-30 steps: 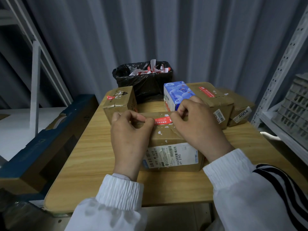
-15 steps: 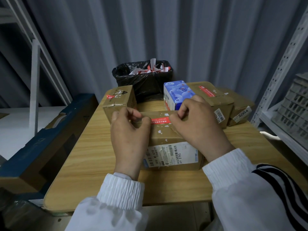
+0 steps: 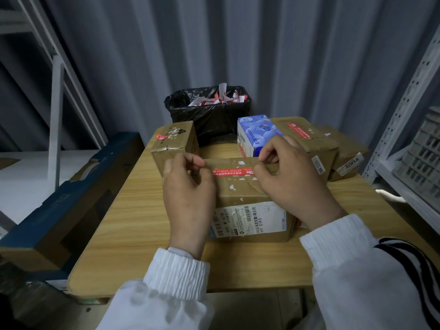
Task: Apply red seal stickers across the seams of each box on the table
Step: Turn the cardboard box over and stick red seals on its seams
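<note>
Head view: the red seal sticker (image 3: 232, 172) lies across the top seam of the cardboard box (image 3: 247, 198) in the middle of the wooden table (image 3: 133, 210), a glossy strip on scuffed, paper-flecked board. The left hand (image 3: 188, 196) and right hand (image 3: 292, 184) curl inward, each apparently pinching one end. Best to keep it taut and centred, then rub outward so no crease lifts.

Near box (image 3: 247, 194) centre on table (image 3: 123, 210); three boxes (image 3: 175, 144) behind it; bin (image 3: 209, 115) behind those.
</note>
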